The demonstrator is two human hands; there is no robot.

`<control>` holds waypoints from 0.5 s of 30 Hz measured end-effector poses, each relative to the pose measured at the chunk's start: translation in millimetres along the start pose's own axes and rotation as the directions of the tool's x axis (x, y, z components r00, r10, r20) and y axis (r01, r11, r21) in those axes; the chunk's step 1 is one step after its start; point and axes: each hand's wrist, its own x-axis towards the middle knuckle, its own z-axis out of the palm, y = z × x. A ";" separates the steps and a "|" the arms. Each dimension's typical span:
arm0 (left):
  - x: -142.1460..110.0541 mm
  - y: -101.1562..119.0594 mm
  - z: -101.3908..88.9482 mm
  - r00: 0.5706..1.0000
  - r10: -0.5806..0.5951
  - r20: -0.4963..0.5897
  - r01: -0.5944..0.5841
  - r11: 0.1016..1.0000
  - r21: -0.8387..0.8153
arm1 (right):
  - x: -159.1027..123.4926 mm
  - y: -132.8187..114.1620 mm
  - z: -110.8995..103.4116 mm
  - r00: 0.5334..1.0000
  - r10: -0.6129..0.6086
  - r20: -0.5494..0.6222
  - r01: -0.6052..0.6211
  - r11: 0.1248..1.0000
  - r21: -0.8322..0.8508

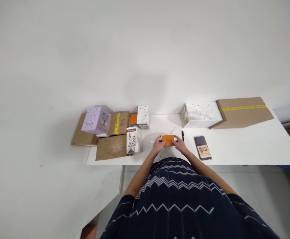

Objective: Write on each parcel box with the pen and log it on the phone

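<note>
A small orange box [168,139] sits low over the white table [234,146] near its front edge. My left hand [158,145] grips its left end and my right hand [179,144] grips its right end, fingers curled round it. A black pen [182,135] lies just right of my right hand. A phone [203,147] lies face up further right.
A "Su-per Meal" carton [133,140] stands left of my hands, with brown wrapped boxes [111,147], a lilac box [96,120] and a white dotted box [143,116] beyond. A white dotted parcel [201,115] and a large brown taped box [243,110] stand at the back right.
</note>
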 end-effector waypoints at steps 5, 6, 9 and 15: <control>-2.7 1.8 0.4 0.996 0.006 0.088 0.008 0.988 -0.157 | -5.5 -9.7 -3.4 0.996 -0.041 0.080 0.029 0.989 0.144; -2.7 1.3 0.9 0.997 0.053 0.064 -0.040 0.981 -0.190 | -6.4 -10.2 -3.4 0.992 -0.087 0.087 0.070 0.980 0.187; -1.2 -2.1 2.1 0.979 0.203 -0.020 -0.203 0.961 -0.186 | -8.4 -6.8 -0.4 0.976 -0.197 0.093 0.163 0.943 0.291; 5.2 -14.7 -0.2 0.984 0.148 -0.098 -0.161 0.976 -0.148 | -8.4 12.1 6.6 0.999 -0.030 0.041 0.018 0.965 0.263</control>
